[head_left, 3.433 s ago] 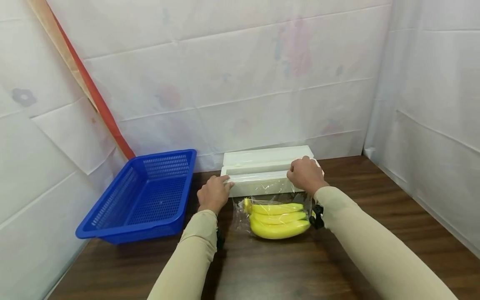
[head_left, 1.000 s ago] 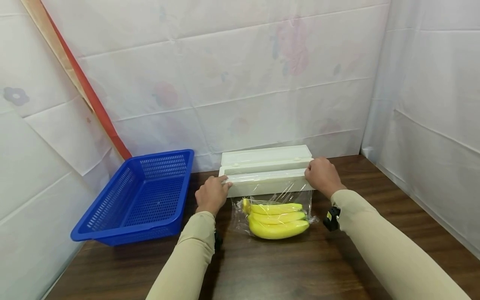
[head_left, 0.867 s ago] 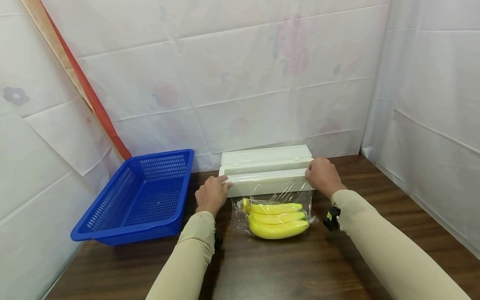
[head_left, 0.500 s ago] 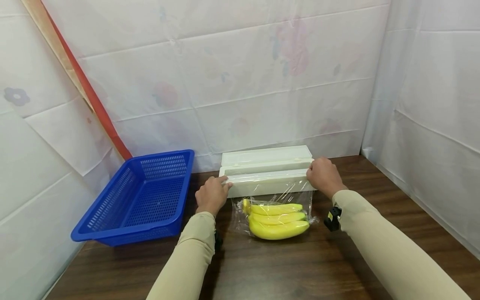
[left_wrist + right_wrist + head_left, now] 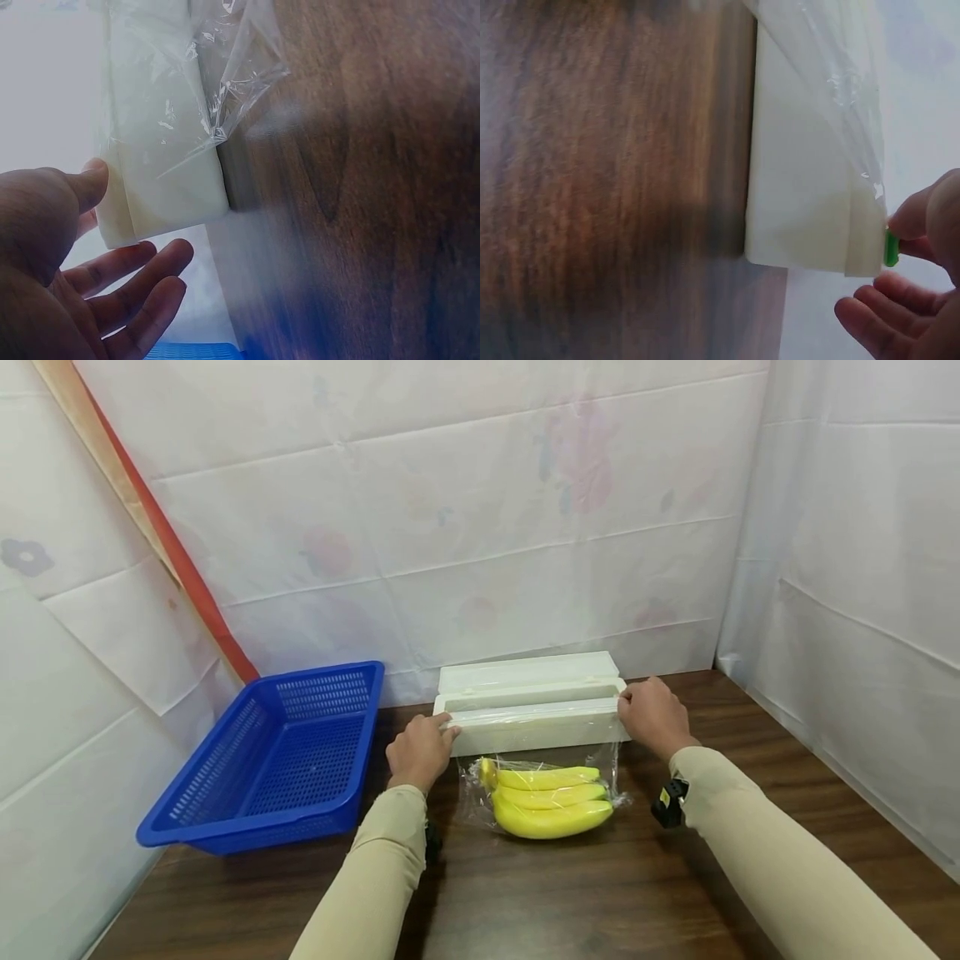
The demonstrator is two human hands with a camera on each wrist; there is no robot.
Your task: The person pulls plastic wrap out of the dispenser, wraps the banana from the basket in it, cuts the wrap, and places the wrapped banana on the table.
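A white cling film dispenser box (image 5: 540, 733) with its lid (image 5: 528, 672) tipped back stands by the back wall. My left hand (image 5: 420, 750) holds its left end, thumb on the front top edge. At the right end, my right hand (image 5: 655, 714) pinches a small green slider (image 5: 891, 247) at the box's long edge between thumb and index finger; the other fingers are bent loosely below. Clear cling film (image 5: 232, 90) lies over the box front and reaches down to a bunch of yellow bananas (image 5: 551, 802), which is covered in film on the table.
A blue plastic basket (image 5: 300, 823) with perforated sides stands to the left of my left hand. Brown wood-grain table (image 5: 525, 902) lies in front. White patterned sheets (image 5: 480, 527) hang behind and at both sides, with a red and tan strip (image 5: 176, 547) at the left.
Over the earlier frames my right hand has slid right along the front edge to the box's right end, and has barely moved since. My left hand stays at the left end.
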